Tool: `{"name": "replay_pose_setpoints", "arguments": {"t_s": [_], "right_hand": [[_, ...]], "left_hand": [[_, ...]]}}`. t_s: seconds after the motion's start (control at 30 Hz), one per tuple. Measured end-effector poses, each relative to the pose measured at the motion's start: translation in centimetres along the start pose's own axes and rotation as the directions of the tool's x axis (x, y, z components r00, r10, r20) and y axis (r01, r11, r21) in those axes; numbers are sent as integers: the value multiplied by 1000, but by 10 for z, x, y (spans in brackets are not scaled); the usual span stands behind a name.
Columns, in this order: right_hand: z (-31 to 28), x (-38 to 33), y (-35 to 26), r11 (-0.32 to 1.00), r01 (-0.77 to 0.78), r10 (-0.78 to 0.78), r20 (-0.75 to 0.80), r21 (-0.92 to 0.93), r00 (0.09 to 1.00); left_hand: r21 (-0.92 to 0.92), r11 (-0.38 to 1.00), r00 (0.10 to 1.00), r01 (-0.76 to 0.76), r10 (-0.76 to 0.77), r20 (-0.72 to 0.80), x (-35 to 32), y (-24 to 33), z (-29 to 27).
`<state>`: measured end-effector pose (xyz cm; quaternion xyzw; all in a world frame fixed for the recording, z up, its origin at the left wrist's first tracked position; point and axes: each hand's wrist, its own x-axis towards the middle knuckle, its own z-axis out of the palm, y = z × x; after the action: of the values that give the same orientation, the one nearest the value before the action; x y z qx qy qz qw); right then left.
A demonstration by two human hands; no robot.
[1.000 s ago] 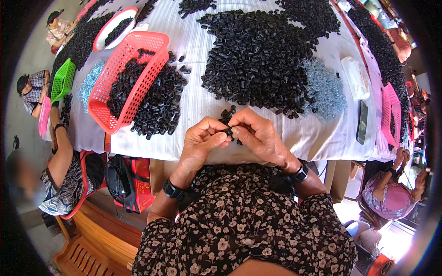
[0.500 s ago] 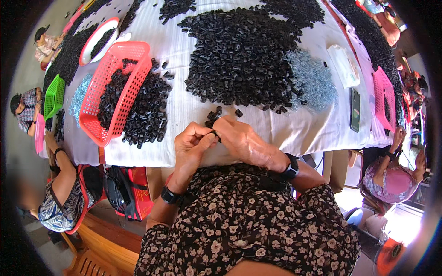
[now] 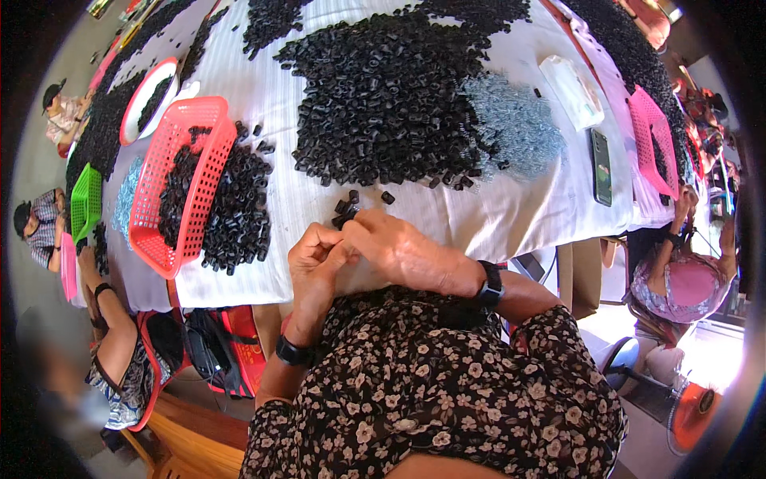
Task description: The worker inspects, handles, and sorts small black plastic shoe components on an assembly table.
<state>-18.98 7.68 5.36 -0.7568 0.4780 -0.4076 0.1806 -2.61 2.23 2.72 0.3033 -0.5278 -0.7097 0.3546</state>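
My left hand [image 3: 313,263] and my right hand [image 3: 399,251] meet at the table's front edge, fingers pinched together. Whatever sits between the fingertips is too hidden to make out. Just beyond them lie a few loose small black plastic pieces [image 3: 347,206], with another single piece [image 3: 388,197] slightly to the right. A large heap of the same short, tube-like black pieces [image 3: 383,104] spreads over the white cloth [image 3: 263,281] farther away. Against its right side rests a pile of small, shiny, silvery-blue parts [image 3: 519,132], which look like springs.
To the left, a pink perforated basket [image 3: 209,180] stands tilted, with black pieces inside and beside it. A phone [image 3: 601,168] and a white plastic packet [image 3: 573,92] lie at the right. Other people sit around the table, near a green basket [image 3: 85,199] and another pink basket [image 3: 654,144].
The view has shifted, so the table's things appear farther left. My hands stay pinched together; the dark piece glimpsed between my fingers before is now hidden.
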Motion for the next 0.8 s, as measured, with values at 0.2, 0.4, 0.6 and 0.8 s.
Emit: {"name": "replay_pose_setpoints", "arguments": {"t_s": [0.2,0.4,0.6,0.8], "right_hand": [[8,1,-3,938,128,-149,-43,-321,988],[27,-5,5,888,57,-75,-21,-457,997],[30,1,7,890,71,-138,-119,-450,983],[34,2,8,861,56,-143,-133,-506,981]], "left_hand": [[93,995,997,-17,24,-67,0,-4,2],[101,995,987,16,1,-160,-1,-17,6],[110,991,973,-70,92,-210,-1,-22,10],[17,994,956,-112,112,-271,-2,-26,10]]}}
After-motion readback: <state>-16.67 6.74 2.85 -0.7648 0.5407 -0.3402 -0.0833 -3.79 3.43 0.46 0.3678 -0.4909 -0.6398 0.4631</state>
